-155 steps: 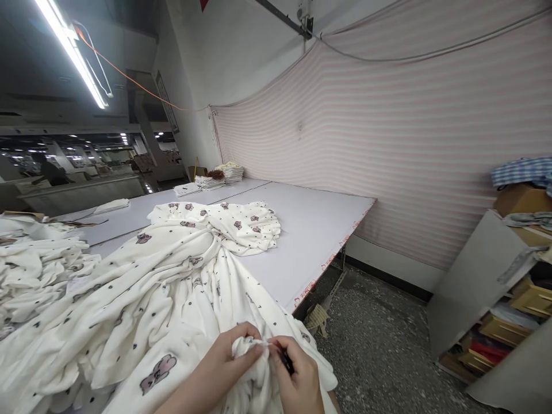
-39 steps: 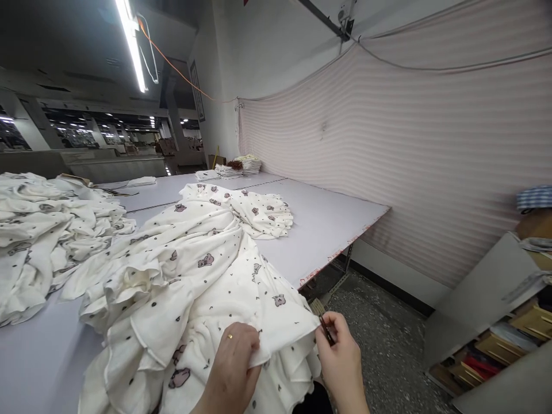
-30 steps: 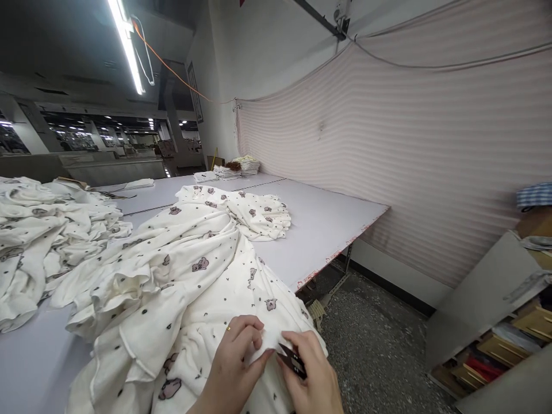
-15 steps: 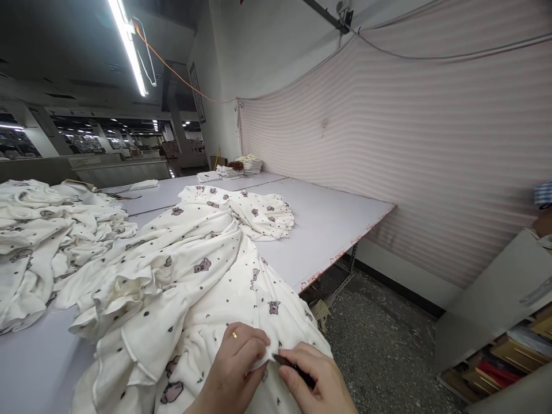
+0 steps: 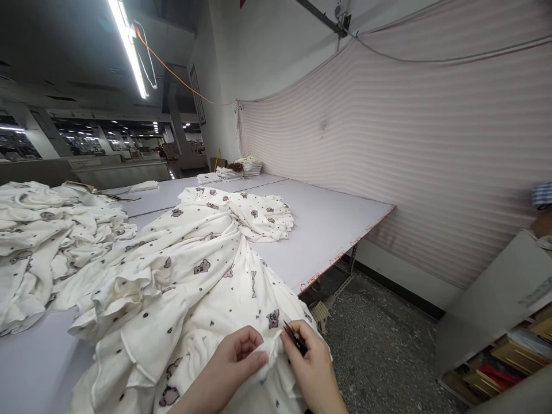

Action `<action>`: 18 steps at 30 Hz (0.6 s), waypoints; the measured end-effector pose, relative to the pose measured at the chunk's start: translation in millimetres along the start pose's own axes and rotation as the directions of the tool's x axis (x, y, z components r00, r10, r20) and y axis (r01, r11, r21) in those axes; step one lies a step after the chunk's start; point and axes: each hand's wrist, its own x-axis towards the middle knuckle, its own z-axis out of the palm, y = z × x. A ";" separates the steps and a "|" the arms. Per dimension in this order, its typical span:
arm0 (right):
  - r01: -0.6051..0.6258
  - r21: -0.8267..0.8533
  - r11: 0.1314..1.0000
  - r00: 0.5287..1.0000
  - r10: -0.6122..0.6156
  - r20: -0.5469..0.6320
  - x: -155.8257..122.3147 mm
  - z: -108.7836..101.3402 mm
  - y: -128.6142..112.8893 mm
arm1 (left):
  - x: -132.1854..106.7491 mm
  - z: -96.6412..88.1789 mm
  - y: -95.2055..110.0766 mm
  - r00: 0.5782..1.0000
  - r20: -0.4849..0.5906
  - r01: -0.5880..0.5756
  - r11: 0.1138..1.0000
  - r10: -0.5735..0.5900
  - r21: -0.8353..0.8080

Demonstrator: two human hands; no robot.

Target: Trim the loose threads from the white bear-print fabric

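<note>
A white garment (image 5: 207, 293) with small mauve animal figures and dark specks spreads over the table and down toward me. My left hand (image 5: 237, 362) is closed on a fold of it, thumb against curled fingers. Close beside it, my right hand (image 5: 314, 365) is closed around dark thread snips (image 5: 295, 338), whose pointed blades stick up past the fingers. The right thumb and fingertip also pinch the edge of the same fold. Most of the snips' handle is hidden inside the palm.
A heap of the same printed cloth (image 5: 30, 247) lies on the left of the pale table (image 5: 332, 213). Stacks of folded white pieces (image 5: 248, 167) stand at its far end. On the right are a striped curtain (image 5: 409, 132) and a shelf with folders (image 5: 513, 351).
My right hand has turned upright, its snips now pointing up rather than at the fold, and it pinches the cloth edge. My left hand has rolled, showing thumb and curled fingers.
</note>
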 end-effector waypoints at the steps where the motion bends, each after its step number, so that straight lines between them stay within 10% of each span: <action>1: -0.009 0.039 0.999 1.000 0.009 -0.014 1.0 0.0 -0.1 | 0.2 0.7 1.6 0.999 -0.010 0.043 0.995 -0.044 -0.085; 7: 0.278 0.157 0.948 0.960 -0.266 -0.091 -11.0 7.0 -1.3 | 1.0 3.9 2.0 0.999 -0.032 0.017 0.973 -0.025 -0.231; 18: 0.040 0.230 0.972 0.999 -0.030 -0.045 -2.8 8.7 -4.6 | 3.7 7.8 4.9 0.998 -0.034 -0.045 0.996 0.048 0.083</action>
